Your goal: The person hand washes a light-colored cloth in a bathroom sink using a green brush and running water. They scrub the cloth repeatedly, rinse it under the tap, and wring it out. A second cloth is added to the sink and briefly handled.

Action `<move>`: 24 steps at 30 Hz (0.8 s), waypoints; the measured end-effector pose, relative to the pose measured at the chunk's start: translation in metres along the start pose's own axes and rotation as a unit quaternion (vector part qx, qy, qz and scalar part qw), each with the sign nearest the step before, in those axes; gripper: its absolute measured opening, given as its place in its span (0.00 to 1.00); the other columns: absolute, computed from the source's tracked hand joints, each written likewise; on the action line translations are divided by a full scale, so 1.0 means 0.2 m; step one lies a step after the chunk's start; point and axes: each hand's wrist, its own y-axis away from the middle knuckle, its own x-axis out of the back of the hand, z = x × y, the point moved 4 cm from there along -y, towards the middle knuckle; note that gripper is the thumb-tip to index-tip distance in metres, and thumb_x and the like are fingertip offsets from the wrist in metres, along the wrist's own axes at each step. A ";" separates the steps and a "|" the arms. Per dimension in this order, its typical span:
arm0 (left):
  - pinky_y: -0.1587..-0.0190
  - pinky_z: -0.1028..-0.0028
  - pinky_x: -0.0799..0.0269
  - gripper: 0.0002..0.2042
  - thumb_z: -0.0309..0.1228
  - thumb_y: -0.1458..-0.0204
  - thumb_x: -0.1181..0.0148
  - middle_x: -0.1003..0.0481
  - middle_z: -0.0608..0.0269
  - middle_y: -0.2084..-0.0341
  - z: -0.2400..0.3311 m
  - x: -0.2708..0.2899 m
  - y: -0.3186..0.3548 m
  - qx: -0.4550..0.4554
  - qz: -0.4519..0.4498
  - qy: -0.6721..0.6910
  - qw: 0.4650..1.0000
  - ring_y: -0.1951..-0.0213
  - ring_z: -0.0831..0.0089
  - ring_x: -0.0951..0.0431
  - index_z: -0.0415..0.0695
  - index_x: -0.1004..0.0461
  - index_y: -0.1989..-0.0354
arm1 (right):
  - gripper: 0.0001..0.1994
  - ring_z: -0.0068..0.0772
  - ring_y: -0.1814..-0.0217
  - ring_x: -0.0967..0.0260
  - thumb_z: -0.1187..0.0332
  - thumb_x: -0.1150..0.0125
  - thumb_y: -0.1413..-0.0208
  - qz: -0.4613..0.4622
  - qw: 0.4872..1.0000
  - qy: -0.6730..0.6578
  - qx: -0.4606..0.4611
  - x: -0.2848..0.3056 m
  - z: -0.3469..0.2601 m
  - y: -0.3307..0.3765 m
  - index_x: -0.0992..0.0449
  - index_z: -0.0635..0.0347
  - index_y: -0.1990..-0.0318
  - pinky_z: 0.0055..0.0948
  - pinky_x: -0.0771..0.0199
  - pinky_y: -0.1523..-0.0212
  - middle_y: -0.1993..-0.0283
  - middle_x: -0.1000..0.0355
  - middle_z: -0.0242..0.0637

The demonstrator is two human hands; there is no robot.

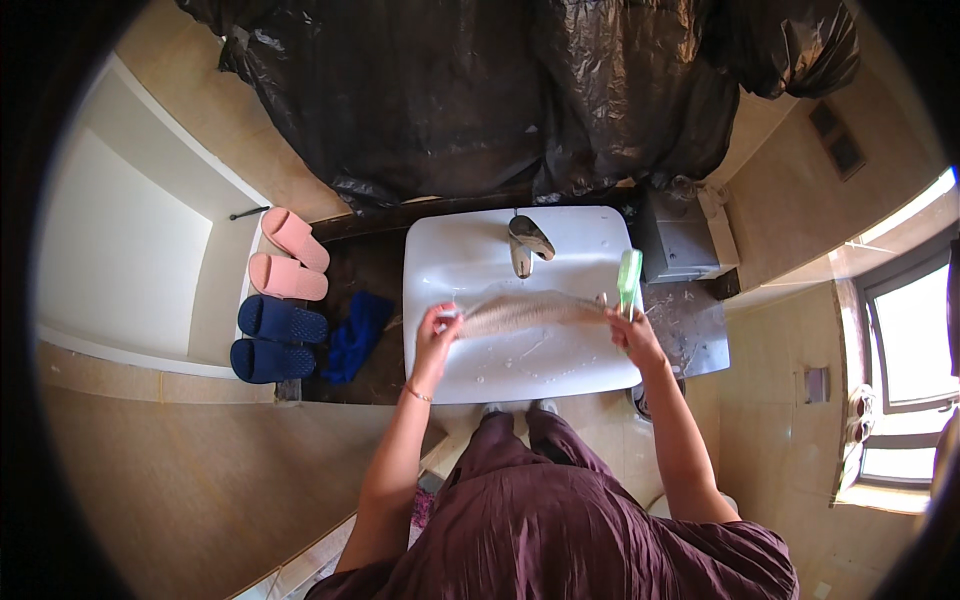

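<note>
Cloth (530, 313) spread over the sink (425, 372), not yet put down — your left hand (436, 335) and right hand (634, 338) pinch its ends, the right also holding a green brush (629, 276).

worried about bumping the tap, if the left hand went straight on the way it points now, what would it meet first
The left hand would probably meet the far side of the sink, left of the tap, though depth is unclear.

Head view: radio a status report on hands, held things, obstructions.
Left hand, right hand: on opposite ends of beige strip, above sink. Right also holds green item. Faucet just beyond strip.
</note>
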 end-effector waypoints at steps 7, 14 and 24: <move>0.62 0.66 0.32 0.25 0.32 0.49 0.41 0.32 0.61 0.85 -0.34 -0.06 0.44 -0.070 -0.100 -0.477 0.871 0.76 0.62 0.25 0.57 0.36 0.41 | 0.13 0.38 0.72 0.31 0.64 0.33 0.58 0.152 0.783 0.586 0.142 0.21 0.35 0.21 0.29 0.59 0.68 0.37 0.31 0.69 0.72 0.31 0.40; 0.48 0.59 0.43 0.19 0.32 0.53 0.40 0.27 0.60 0.75 -0.38 -0.09 0.60 -0.174 -0.078 -0.603 0.775 0.46 0.54 0.33 0.58 0.26 0.50 | 0.25 0.47 0.71 0.28 0.56 0.50 0.42 -0.044 0.661 0.735 0.145 -0.51 0.54 0.42 0.44 0.34 0.36 0.43 0.29 0.75 0.65 0.29 0.42; 0.45 0.59 0.45 0.17 0.29 0.53 0.41 0.27 0.60 0.74 -0.39 -0.05 0.60 -0.208 -0.057 -0.583 0.783 0.45 0.55 0.33 0.58 0.24 0.53 | 0.14 0.40 0.71 0.25 0.53 0.52 0.42 0.142 0.592 0.790 0.077 0.22 0.17 0.18 0.25 0.30 0.51 0.40 0.27 0.72 0.75 0.25 0.37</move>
